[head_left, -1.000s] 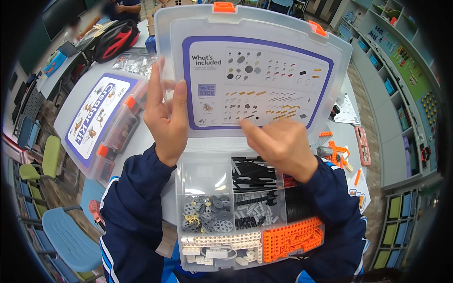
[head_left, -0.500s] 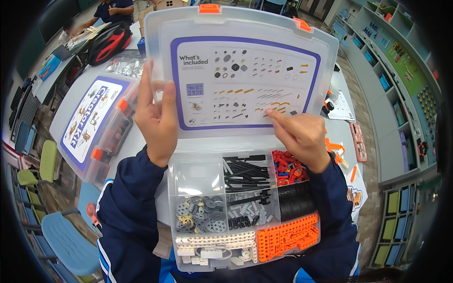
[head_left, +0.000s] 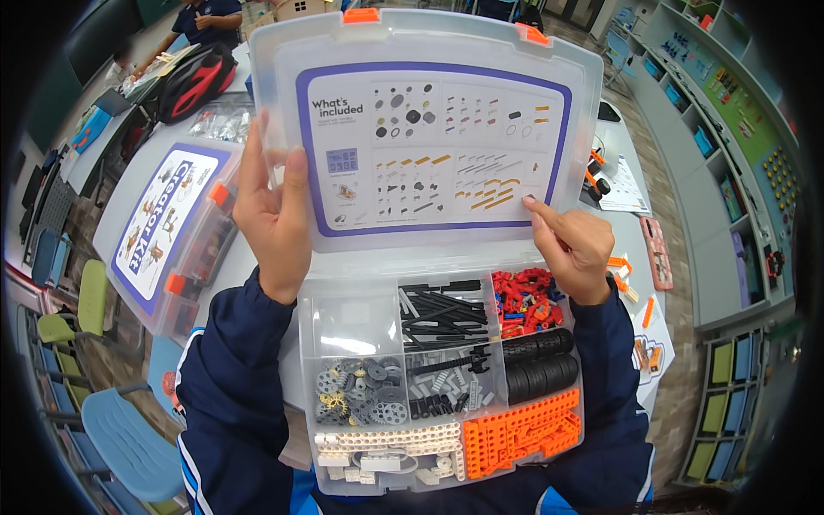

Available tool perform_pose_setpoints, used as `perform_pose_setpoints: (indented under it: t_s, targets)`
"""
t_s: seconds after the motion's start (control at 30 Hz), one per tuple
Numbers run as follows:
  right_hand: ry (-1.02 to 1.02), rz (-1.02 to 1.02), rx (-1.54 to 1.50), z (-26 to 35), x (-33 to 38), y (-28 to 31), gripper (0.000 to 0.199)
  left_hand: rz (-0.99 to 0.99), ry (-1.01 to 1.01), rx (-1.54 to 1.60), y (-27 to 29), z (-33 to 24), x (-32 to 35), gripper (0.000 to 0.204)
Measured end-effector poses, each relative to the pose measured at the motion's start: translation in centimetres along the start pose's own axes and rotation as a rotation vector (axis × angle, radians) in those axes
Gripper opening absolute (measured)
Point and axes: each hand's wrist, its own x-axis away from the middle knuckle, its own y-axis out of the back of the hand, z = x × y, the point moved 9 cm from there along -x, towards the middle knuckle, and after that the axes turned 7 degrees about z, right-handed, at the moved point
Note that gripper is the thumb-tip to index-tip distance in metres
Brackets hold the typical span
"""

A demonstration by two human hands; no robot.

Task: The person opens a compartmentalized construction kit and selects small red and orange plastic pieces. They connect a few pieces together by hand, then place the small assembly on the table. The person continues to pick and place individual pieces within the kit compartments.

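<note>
My left hand (head_left: 275, 219) grips the left edge of a clear plastic lid (head_left: 283, 51), its thumb in front and its fingers partly behind. The lid stands raised from an open compartment box (head_left: 309, 343). Inside the lid is a purple-framed parts sheet (head_left: 343, 133) with small pictures. My right hand (head_left: 573, 249) has its index finger pointed at the sheet's lower right, the other fingers curled, holding nothing. In the box are grey gears (head_left: 360, 393), black rods (head_left: 442, 313), red pieces (head_left: 525, 302), black tyres (head_left: 542, 376), white beams (head_left: 390, 440) and orange beams (head_left: 521, 433).
A second, closed kit box (head_left: 167, 223) with orange latches stands on the table at left, near a red-and-black helmet (head_left: 196, 81). Orange pieces (head_left: 620, 266), a patterned phone case (head_left: 655, 249) and papers lie at right. Blue chairs (head_left: 133, 438) stand left; another person (head_left: 210, 21) sits beyond.
My right hand has slid to the right across the sheet, its fingertip leaving the yellow part pictures. The raised lid and my left hand have shifted slightly left.
</note>
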Motion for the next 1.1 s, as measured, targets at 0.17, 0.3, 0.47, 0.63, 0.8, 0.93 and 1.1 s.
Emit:
perform_pose_setpoints:
  t_s: [0.17, 0.3, 0.47, 0.63, 0.8, 0.93, 1.1]
  targets:
    - [0.032, 0.006, -0.047, -0.6, 0.5, 0.3, 0.024, -0.001, 0.025, -0.014, 0.0, -0.2, 0.1, 0.057]
    - [-0.311, -0.212, -0.101, -1.9, 1.1, 2.2, 0.02, -0.002, 0.001, -0.036, 0.0, -0.3, -0.2, 0.058]
    - [-0.12, -0.083, -0.163, 2.1, -3.3, 1.3, 0.022, -0.017, 0.014, -0.022, 0.1, -0.2, 0.1, 0.058]
    - [0.021, 0.052, -0.213, 5.9, -9.5, -1.7, 0.021, -0.025, -0.017, -0.03, 0.1, -0.4, -0.1, 0.059]
    - [0.019, 0.008, -0.199, 7.0, -11.7, -3.3, 0.019, -0.023, -0.065, -0.046, 0.1, -0.9, 0.0, 0.059]
    - [0.09, 0.002, -0.137, 8.0, -10.3, -3.5, 0.02, -0.01, -0.058, -0.037, 0.1, -0.7, 0.2, 0.058]
    - [-0.145, -0.068, -0.169, 4.2, -10.6, -1.5, 0.025, -0.02, -0.033, -0.014, 0.2, -0.5, 0.2, 0.058]
